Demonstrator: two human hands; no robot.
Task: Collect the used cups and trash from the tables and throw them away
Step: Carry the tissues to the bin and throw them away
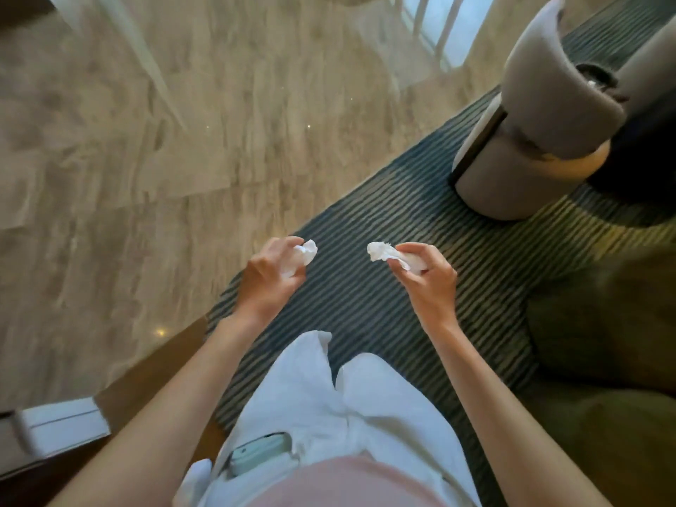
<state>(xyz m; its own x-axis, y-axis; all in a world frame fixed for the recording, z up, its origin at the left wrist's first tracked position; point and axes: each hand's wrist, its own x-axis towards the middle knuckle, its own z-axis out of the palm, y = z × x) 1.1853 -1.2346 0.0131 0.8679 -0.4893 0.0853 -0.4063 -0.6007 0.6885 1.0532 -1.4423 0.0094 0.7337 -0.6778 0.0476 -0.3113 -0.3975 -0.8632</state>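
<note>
Now carrying two crumpled tissues to the bin

Seen from above, a person stands on a striped carpet [384,221] beside a marble floor [183,140]. Left hand [272,278] pinches one white tissue [305,255]; right hand [431,279] pinches another tissue [384,252]. Each grip is closed on its tissue, held well apart at waist height. No bin is visible. A grey chair [530,140] stands ahead right. Likely best: keep both pinches firm so nothing drops while walking.

I stand on a striped dark rug [369,199]. Next to it the shiny stone floor [183,140] spreads out. A round grey chair [512,170] sits on my rug too.
</note>
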